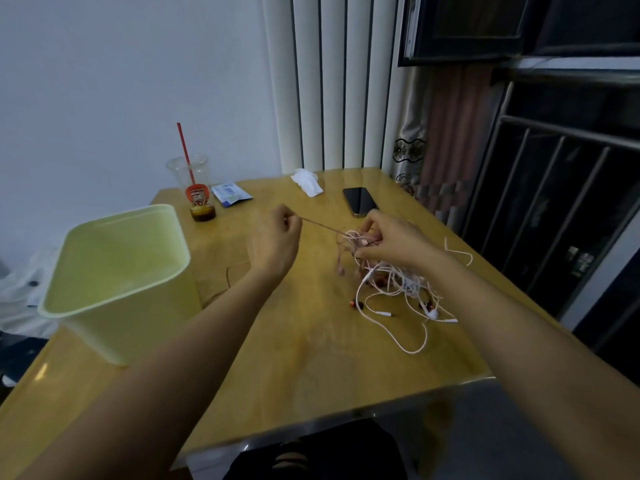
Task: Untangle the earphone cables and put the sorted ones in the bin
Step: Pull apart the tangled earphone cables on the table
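The bin [145, 323] stands on the left part of the table [311, 358], close to its left edge. Behind the bin, toward the far edge, stands a cup [194, 181], and a packet [231, 195] lies just to its right. Further right along the far edge lies a tissue [307, 181], with a phone [360, 201] to its right and a little nearer. The tangle of earphone cables [398, 282] lies right of centre, in front of the phone. The left hand [275, 242] hangs above the table between bin and tangle, pinching a strand [318, 225] that runs rightward to the right hand [388, 240], which grips the tangle's top. A window grille [554, 209] stands beyond the table's right side.
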`<state>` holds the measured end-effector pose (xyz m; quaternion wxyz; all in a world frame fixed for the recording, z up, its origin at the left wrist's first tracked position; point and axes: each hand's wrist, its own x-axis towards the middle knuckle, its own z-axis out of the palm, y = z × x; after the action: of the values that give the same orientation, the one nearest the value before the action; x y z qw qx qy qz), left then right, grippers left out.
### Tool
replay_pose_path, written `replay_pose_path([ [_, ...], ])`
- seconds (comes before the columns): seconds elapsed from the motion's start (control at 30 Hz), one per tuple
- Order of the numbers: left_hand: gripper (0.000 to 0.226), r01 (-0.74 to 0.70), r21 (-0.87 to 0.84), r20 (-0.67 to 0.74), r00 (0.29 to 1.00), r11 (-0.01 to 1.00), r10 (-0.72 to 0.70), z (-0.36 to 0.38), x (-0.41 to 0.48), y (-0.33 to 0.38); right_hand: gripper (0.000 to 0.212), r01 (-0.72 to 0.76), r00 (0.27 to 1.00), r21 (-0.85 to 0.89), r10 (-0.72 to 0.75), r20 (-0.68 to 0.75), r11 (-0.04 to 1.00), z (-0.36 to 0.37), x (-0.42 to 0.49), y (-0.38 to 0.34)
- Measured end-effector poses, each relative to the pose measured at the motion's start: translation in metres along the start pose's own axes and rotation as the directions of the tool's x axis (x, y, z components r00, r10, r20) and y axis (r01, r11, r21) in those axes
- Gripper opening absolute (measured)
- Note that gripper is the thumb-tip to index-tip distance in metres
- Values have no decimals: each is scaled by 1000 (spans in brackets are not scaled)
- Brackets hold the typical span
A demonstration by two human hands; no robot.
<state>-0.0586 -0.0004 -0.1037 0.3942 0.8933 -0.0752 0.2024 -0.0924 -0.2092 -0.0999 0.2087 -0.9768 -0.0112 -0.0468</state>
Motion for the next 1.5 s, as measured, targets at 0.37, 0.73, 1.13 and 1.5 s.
replay_pose_path([
  [0.37, 24, 250, -154, -27, 966, 956, -257, -9, 2, -20, 15, -70, 984, 272, 112, -141, 960, -15, 10, 33],
  [0.73, 24, 200, -259, 15, 979, 945, -203, -16, -3, -26, 61, 174, 970, 141, -194, 144, 975, 18, 14, -33],
  [1.13, 52, -230, 452, 233, 963, 862, 134, -6, -11, -30, 24, 66, 991, -108, -52, 123, 992, 35, 19, -32],
  [1.5, 27, -132, 157, 384, 921, 979, 63, 16, -14, -12, 22, 96, 992, -96, -87, 90, 991, 43, 1, -22],
])
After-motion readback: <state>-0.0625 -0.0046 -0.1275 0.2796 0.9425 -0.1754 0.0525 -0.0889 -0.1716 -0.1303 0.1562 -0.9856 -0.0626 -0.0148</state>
